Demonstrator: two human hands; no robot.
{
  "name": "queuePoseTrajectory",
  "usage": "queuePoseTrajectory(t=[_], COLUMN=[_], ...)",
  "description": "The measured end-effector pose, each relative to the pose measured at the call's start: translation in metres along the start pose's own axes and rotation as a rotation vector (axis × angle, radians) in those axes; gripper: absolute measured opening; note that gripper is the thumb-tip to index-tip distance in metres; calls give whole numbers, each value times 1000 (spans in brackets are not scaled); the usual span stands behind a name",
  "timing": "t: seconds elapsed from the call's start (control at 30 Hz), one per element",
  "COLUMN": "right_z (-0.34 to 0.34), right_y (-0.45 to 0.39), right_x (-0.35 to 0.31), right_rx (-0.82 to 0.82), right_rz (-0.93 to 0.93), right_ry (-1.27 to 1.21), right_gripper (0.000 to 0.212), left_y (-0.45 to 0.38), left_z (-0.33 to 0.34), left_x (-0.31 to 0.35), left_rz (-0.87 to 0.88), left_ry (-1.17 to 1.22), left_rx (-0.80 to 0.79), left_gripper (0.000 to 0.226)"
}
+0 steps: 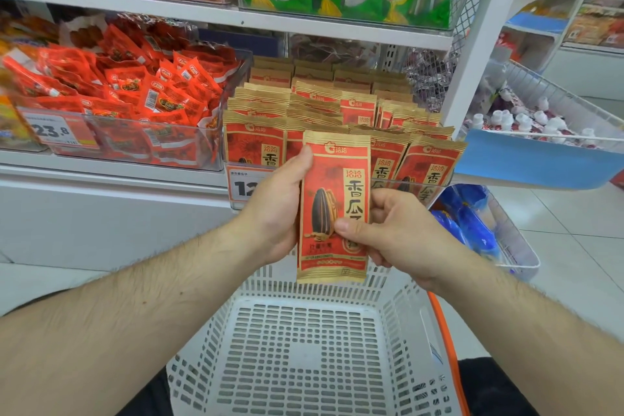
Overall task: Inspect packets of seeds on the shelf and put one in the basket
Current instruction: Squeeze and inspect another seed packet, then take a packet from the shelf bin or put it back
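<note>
Above the basket (304, 348), both hands grip one seed packet (332, 206).

Red-and-gold paper packet of sunflower seeds (332, 206), upright, front facing camera, held above white perforated plastic basket (304, 348). More identical red-and-gold packets (341, 108) stand in upright rows on the white shelf (111, 176) behind. Basket holds nothing visible

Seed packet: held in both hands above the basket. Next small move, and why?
Probably lower it into the basket and let go. The seed packet is upright, front facing the camera, with the left hand on its left edge and the right hand pinching its right side. The white basket sits directly below and looks empty, so a short drop should finish the task.
</note>
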State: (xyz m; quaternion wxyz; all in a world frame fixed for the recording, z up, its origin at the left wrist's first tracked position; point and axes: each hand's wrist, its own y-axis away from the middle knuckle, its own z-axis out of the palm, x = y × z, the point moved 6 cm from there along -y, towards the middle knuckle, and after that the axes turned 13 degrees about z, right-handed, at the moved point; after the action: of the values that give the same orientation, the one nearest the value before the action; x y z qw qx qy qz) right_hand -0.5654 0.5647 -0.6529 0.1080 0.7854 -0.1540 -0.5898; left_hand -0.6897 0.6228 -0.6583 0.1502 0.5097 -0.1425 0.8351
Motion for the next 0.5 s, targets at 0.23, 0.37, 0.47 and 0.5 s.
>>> queuePoseTrajectory(t=[0.23,0.37,0.47,0.5], right_z=[-12,-14,-19,-21], right_y=[-9,-11,-12,-12], right_x=[2,0,-3,-5], right_rx=[7,13,80,96], right_rz=[-16,-83,-119,-127], right_ry=[-34,-64,-186,-234], right_gripper=[22,13,7,6], left_y=[1,1,-1,-1], left_z=[-1,1,-3,-3], left_x=[-2,-2,0,1], left_rz=[-14,-17,43,88], left_ry=[-40,-78,-220,-299], left_rx=[-9,-55,-84,-99], left_gripper=[49,50,39,34])
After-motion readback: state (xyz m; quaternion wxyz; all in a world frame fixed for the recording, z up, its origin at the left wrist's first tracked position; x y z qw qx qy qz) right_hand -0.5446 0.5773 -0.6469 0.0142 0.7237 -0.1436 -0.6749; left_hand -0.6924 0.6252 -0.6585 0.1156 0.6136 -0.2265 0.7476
